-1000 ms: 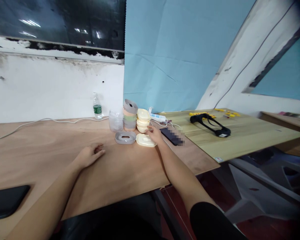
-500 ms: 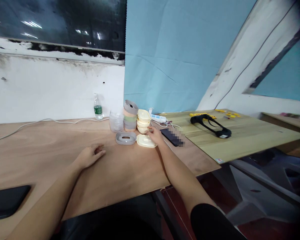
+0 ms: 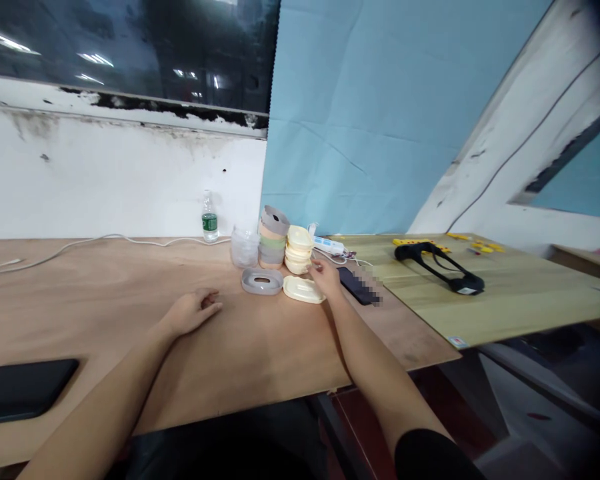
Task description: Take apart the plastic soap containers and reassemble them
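Note:
Toward the back of the brown table, my right hand (image 3: 326, 277) is beside a stack of cream plastic containers (image 3: 299, 250), its fingers reaching the lower right side of the stack. Whether the fingertips press on it is hard to see. A loose cream lid (image 3: 303, 289) lies flat just in front. To its left sits a grey oval ring-shaped piece (image 3: 261, 282) with a slot in the middle. Behind stand a stack of grey, green and peach pieces (image 3: 273, 243) and several nested clear containers (image 3: 245, 247). My left hand (image 3: 194, 311) rests on the table, empty, fingers loosely bent and thumb apart.
A water bottle (image 3: 209, 217) stands against the wall, near a white cable (image 3: 145, 243). A dark phone (image 3: 357, 285) lies right of my right hand; a black case-like object (image 3: 27, 389) is at lower left. A black strapped headset (image 3: 440, 267) and a power strip (image 3: 329, 245) lie farther right.
The whole view has shifted, so everything appears farther right and slightly lower. My hands keep nearly the same places on the table, and the stacks look unchanged.

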The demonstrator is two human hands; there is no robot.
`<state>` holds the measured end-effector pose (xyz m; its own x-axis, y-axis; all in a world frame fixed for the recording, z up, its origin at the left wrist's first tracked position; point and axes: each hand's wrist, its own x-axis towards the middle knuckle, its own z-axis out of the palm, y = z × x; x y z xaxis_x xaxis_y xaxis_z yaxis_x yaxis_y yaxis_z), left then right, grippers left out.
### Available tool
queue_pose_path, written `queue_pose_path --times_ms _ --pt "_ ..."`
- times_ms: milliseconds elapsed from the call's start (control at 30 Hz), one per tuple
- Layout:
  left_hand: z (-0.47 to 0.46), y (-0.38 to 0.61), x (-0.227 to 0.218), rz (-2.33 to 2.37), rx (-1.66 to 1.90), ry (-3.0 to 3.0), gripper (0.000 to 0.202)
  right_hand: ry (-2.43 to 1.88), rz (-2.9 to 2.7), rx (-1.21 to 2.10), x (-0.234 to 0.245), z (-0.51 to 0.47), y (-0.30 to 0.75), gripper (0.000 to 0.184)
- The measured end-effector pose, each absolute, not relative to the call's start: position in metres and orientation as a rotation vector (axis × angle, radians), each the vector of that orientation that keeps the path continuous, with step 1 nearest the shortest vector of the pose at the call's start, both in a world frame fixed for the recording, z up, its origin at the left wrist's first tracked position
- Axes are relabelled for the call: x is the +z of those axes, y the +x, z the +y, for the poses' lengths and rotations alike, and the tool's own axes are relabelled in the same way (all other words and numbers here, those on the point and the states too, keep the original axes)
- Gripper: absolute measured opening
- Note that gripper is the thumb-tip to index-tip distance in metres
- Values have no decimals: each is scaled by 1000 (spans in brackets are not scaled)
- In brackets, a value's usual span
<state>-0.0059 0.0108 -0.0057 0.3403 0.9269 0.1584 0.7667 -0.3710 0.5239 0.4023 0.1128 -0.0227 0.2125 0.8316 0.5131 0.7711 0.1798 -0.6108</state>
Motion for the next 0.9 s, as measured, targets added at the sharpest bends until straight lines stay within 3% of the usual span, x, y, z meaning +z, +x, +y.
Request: queue_pose_path --times_ms 333,633,900 --pt "9 -5 -6 1499 646 2259 57 -1448 -1531 19 -6 94 384 30" --pt "9 -6 -6 1491 642 2273 56 -1371 -1804 188 -9 86 357 28" --pt "8 -4 -4 1498 625 2285 54 -1276 -2287 67 -5 79 346 59"
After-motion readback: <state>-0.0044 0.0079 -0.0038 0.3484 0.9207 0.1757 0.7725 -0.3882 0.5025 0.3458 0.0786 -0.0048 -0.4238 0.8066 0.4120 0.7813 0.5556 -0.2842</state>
